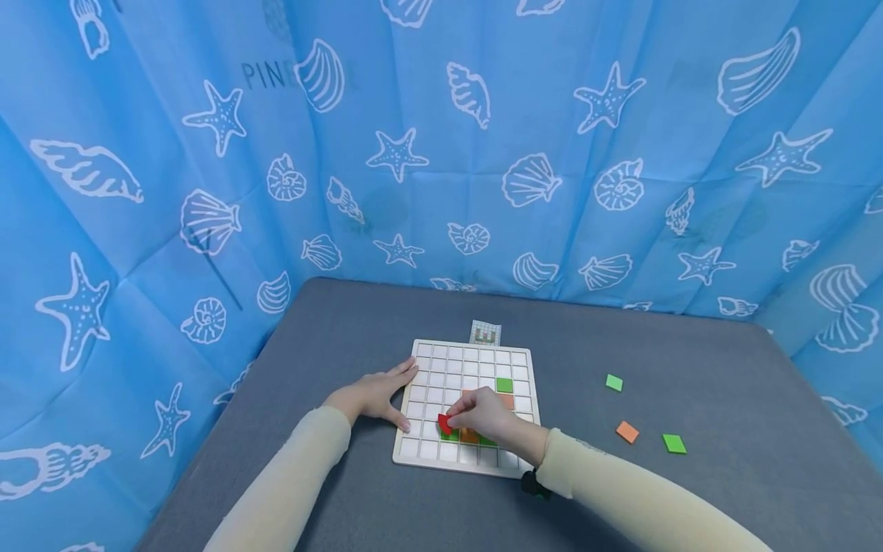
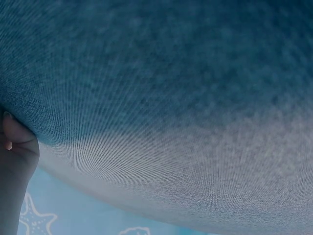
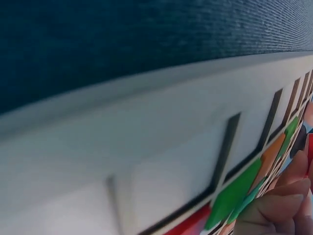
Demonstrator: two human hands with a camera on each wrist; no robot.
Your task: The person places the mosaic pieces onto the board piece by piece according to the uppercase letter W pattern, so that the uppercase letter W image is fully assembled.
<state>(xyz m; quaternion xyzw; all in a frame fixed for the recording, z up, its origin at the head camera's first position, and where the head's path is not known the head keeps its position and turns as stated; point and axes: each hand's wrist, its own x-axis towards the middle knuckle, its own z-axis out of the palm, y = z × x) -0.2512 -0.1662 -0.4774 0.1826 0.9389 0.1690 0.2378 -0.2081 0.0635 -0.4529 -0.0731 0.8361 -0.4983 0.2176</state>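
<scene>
A white square grid board (image 1: 428, 451) lies on the grey table, with green, orange and red tiles set in some of its squares. My left hand (image 1: 378, 392) rests at the board's left edge, thumb and fingers spread apart. Between thumb and fingertips, my right hand (image 1: 488, 418) pinches a red tile (image 1: 444, 423), tilted over the lower middle squares. Beneath it show a green tile (image 1: 450, 436) and an orange tile (image 1: 469, 436); the hand hides part of the board. The right wrist view shows a row of tiles, including a green tile (image 3: 237, 193) beside a red tile (image 3: 190, 223).
Behind the board lies a small patterned card (image 1: 485, 333). To the right, loose on the table (image 1: 331, 330), are a light green tile (image 1: 614, 382), an orange tile (image 1: 627, 432) and another green tile (image 1: 674, 444). A blue shell-print curtain (image 1: 428, 199) surrounds the table's far side.
</scene>
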